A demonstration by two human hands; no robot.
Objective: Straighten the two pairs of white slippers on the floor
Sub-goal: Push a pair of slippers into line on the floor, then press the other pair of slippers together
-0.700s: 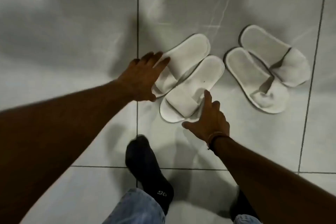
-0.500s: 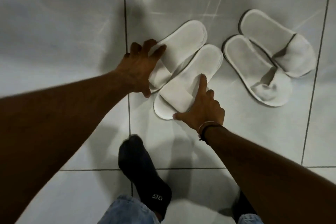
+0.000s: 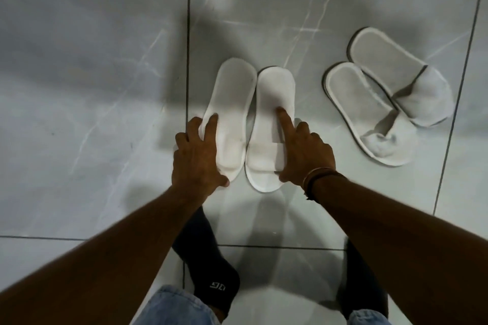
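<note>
Two pairs of white slippers lie on the grey tiled floor. The near pair stands side by side, toes toward me, heels pointing away: the left slipper (image 3: 232,103) and the right slipper (image 3: 272,113). My left hand (image 3: 198,155) grips the left slipper's outer edge near its toe band. My right hand (image 3: 303,150) holds the right slipper's outer edge, index finger stretched along the insole. The second pair lies slanted to the right, one slipper (image 3: 367,116) partly overlapped at the toe by the other (image 3: 398,79).
Dark grout lines cross the glossy floor (image 3: 92,87). My feet in black socks (image 3: 211,272) stand just below the near pair, with blue jean cuffs at the bottom edge. A ceiling light reflects at top left.
Both hands have turned the near pair from a slant toward the upper right to pointing straight away from me, side by side. The second pair has not moved.
</note>
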